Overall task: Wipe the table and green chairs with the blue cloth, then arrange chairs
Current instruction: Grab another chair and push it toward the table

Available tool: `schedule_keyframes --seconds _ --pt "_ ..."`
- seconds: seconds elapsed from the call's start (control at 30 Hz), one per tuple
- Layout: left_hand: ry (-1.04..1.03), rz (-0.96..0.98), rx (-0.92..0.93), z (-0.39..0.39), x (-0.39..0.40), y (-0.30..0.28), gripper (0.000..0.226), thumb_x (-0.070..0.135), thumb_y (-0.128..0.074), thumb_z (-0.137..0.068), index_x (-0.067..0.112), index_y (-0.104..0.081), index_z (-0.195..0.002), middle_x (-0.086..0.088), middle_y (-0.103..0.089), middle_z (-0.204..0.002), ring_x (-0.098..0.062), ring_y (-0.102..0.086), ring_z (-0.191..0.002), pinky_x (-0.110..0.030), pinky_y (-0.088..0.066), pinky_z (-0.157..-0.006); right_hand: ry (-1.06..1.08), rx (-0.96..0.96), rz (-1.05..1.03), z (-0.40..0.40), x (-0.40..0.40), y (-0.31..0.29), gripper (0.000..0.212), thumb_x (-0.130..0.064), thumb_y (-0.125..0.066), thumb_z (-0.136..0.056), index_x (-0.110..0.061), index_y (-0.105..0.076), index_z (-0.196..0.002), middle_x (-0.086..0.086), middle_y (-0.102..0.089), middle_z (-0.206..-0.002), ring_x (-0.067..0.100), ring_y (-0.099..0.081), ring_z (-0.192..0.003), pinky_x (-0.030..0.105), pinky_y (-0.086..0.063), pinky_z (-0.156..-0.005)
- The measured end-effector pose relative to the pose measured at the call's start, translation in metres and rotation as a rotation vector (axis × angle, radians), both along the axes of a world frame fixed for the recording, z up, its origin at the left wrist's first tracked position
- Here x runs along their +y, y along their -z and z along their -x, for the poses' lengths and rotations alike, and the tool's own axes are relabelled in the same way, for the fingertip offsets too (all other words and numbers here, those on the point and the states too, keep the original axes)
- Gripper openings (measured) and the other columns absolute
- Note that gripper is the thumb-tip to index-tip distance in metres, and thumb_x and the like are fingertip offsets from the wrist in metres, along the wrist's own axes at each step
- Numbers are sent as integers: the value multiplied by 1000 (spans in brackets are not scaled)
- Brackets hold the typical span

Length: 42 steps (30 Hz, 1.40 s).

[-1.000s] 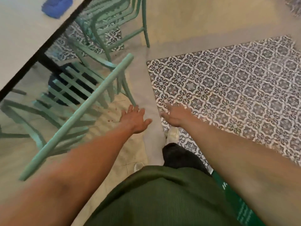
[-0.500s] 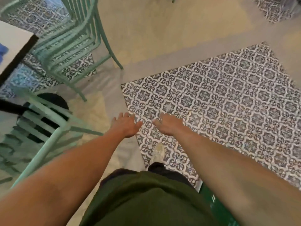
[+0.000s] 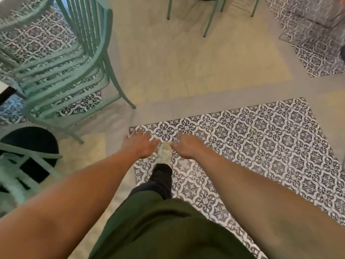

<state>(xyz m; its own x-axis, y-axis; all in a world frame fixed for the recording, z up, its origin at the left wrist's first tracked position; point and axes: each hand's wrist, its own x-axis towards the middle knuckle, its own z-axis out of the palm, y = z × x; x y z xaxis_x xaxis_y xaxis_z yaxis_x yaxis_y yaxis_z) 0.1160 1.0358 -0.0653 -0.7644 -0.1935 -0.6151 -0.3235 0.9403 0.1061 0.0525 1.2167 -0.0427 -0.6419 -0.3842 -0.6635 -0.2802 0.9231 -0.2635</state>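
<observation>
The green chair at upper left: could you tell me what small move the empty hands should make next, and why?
Probably reach the left hand up to the back of the green chair. Both it and the right hand hang open, holding nothing, over the patterned tiles, and no cloth is in view, so arranging that chair seems the nearest step.

- Walked away from the table (image 3: 4, 90); only a sliver of its dark edge remained at far left, the blue cloth gone from sight.
- Slid the nearest green chair (image 3: 22, 157) down to the lower-left corner.
- Brought the second green chair (image 3: 74, 62) closer, upper left.
- Stepped a pale shoe (image 3: 164, 153) onto the patterned tiles (image 3: 261, 143), between left hand (image 3: 139, 145) and right hand (image 3: 187, 147).
- Revealed more chair legs (image 3: 210, 19) along the top.
</observation>
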Motion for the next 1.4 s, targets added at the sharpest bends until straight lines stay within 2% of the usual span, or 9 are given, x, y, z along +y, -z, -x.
schedule_keyframes --seconds 0.2,0.37,0.6,0.83,0.97,1.07,1.27,1.33,1.4 --pt "-106 -21 -45 129 -34 -3 71 64 -21 -92 21 -28 -149 -9 -28 -156 -31 -23 -142 -55 -21 -112 -109 9 -74 147 -39 -15 71 -60 -37 -92 -17 -26 -147 12 -34 -151 32 -36 -134 48 -35 -106" --pt "-239 -44 26 229 -67 -23 69 62 -21 -92 21 -31 -146 -11 -28 -155 -32 -22 -143 -57 -19 -112 -227 67 -65 262 -89 -33 68 -58 -33 -94 -19 -21 -148 10 -32 -152 32 -36 -134 48 -32 -106" --pt "-448 -26 137 349 -113 -35 70 62 -22 -94 19 -26 -148 -11 -25 -155 -33 -16 -143 -56 -21 -112 -513 132 -34 407 -175 -30 67 -59 -34 -93 -19 -26 -146 11 -39 -146 33 -39 -129 49 -36 -101" --pt "-738 182 445 461 -163 -82 62 53 -35 -95 16 -33 -145 -8 -36 -151 -28 -29 -139 -44 -30 -110 -927 202 116 544 -301 -50 58 -52 -39 -92 -16 -34 -137 13 -47 -136 34 -44 -122 50 -39 -96" --pt "-1011 387 661 490 -215 -119 66 47 -45 -91 11 -38 -145 -14 -41 -149 -31 -33 -138 -47 -27 -111 -1183 254 264 584 -396 -85 61 -56 -42 -89 -18 -36 -136 13 -48 -136 34 -44 -124 50 -41 -96" --pt "-1252 442 557 493 -256 -132 72 52 -38 -93 12 -22 -151 -17 -24 -157 -33 -16 -145 -50 -14 -117 -1321 295 389 591 -460 -109 64 -59 -44 -88 -20 -36 -137 13 -48 -136 34 -45 -124 51 -43 -96" --pt "-1543 435 422 497 -327 -127 85 65 -34 -88 16 -9 -154 -12 -8 -162 -31 -5 -148 -53 -10 -118 -1631 379 521 593 -569 -126 74 -59 -47 -86 -20 -26 -145 13 -40 -143 35 -38 -130 55 -38 -100" --pt "-1599 410 366 502 -347 -114 94 74 -32 -84 19 -3 -154 -11 -1 -162 -31 -1 -148 -52 -7 -117 -1747 406 521 593 -601 -119 78 -62 -48 -84 -22 -22 -146 13 -35 -147 35 -32 -135 57 -33 -104" --pt "-1640 343 306 510 -365 -97 105 83 -32 -77 20 1 -154 -10 4 -162 -31 1 -148 -53 -6 -116 -1879 410 456 597 -631 -108 90 -63 -51 -81 -22 -11 -150 15 -19 -156 37 -18 -142 63 -21 -109"
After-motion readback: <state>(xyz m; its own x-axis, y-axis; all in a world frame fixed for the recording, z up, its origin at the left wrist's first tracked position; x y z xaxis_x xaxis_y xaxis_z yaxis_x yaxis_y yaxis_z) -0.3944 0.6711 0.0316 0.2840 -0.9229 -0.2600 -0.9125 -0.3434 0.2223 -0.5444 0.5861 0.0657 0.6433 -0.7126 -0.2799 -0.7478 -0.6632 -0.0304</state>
